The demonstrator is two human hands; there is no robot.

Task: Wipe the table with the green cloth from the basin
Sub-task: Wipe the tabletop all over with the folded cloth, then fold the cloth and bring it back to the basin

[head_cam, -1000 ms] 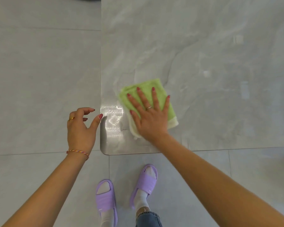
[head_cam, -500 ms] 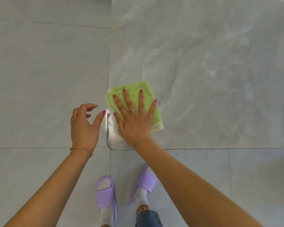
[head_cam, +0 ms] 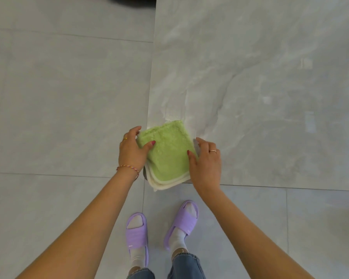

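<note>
Green cloth (head_cam: 166, 152) sits folded on the near left corner of the table (head_cam: 250, 87), hanging a bit over the edge, and you pinch one side in your left hand (head_cam: 132, 153) and the other in your right hand (head_cam: 206, 162). It could slip off the corner onto the floor (head_cam: 58, 97) if you let go. Nothing blocks you; your purple slippers (head_cam: 137, 236) stand below.
</note>
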